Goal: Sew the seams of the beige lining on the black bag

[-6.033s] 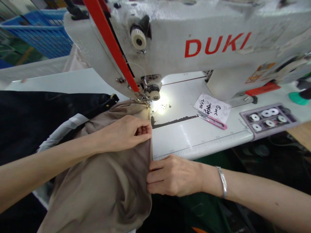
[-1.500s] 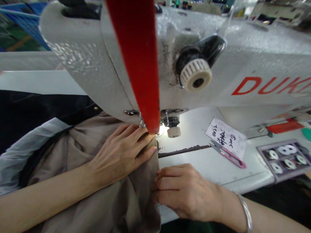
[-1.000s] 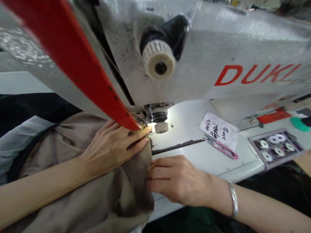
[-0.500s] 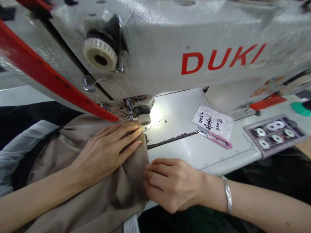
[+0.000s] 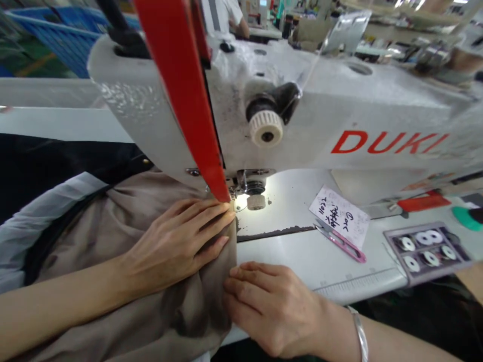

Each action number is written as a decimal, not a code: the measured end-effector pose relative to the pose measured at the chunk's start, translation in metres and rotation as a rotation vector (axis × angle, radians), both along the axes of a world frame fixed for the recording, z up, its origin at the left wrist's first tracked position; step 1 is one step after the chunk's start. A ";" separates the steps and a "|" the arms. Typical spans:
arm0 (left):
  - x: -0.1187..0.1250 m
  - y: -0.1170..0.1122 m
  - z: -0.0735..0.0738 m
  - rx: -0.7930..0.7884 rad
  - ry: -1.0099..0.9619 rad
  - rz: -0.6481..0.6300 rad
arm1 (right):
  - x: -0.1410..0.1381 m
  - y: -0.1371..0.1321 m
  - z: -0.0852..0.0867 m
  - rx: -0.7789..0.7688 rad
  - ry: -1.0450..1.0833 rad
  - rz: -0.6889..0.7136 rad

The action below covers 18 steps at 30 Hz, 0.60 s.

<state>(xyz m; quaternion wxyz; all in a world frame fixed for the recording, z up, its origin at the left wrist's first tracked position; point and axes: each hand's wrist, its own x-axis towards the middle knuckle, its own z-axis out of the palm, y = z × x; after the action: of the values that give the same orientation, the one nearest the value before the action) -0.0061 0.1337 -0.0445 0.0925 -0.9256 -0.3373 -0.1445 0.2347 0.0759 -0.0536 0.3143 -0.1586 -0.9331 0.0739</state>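
Observation:
A taupe fabric (image 5: 151, 296) lies in soft folds at the sewing machine (image 5: 313, 115), its straight right edge running up to the needle area. My left hand (image 5: 184, 236) rests flat on it, fingers stretched out and fingertips close beside the presser foot, which is mostly hidden behind the red strip and the fingers. Lower down, my right hand (image 5: 267, 306) is closed in a pinch on the right edge of the same fabric. A lamp lights the machine bed right of the needle.
On the bed lie pink thread snips (image 5: 341, 241) over a handwritten paper (image 5: 349, 213). To the right are a bobbin tray (image 5: 418, 274) and a red lever (image 5: 426, 201). A ruler strip (image 5: 358, 281) follows the front edge. Behind stands a blue basket (image 5: 64, 37); a person sits farther back.
The view has tilted up and swung left, so the machine top and the room behind now show. Both hands keep nearly the same places on the fabric.

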 end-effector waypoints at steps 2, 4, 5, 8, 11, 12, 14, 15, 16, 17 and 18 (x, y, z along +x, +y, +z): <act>-0.001 0.001 0.000 0.012 -0.009 -0.013 | -0.001 0.002 0.000 -0.024 -0.007 0.001; -0.003 0.003 -0.001 0.017 -0.021 -0.012 | -0.001 0.005 0.001 -0.045 -0.015 0.008; -0.004 0.004 -0.002 0.012 -0.026 -0.005 | -0.001 0.006 0.001 -0.054 -0.016 0.012; -0.006 0.009 -0.006 -0.006 -0.036 0.009 | -0.002 0.011 0.003 -0.071 -0.022 0.015; -0.008 0.016 -0.008 -0.041 -0.024 0.015 | -0.003 0.015 0.003 -0.083 -0.044 0.014; -0.009 0.018 -0.008 -0.057 -0.022 0.016 | -0.003 0.017 0.003 -0.087 -0.049 0.015; -0.009 0.021 -0.006 -0.076 -0.017 0.019 | -0.004 0.019 0.003 -0.092 -0.049 0.017; -0.010 0.023 -0.005 -0.078 -0.016 0.018 | -0.005 0.021 0.003 -0.093 -0.044 0.013; -0.010 0.024 -0.004 -0.076 -0.014 0.015 | -0.005 0.022 0.003 -0.093 -0.038 0.010; -0.010 0.026 -0.003 -0.075 -0.013 0.009 | -0.005 0.024 0.002 -0.091 -0.031 0.004; -0.011 0.027 -0.003 -0.072 -0.017 0.002 | -0.005 0.025 0.002 -0.091 -0.028 0.000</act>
<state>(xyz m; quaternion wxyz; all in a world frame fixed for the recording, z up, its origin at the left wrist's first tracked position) -0.0171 0.1605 -0.0473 0.0562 -0.9268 -0.3439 -0.1400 0.2295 0.1007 -0.0516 0.2936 -0.1738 -0.9331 0.1140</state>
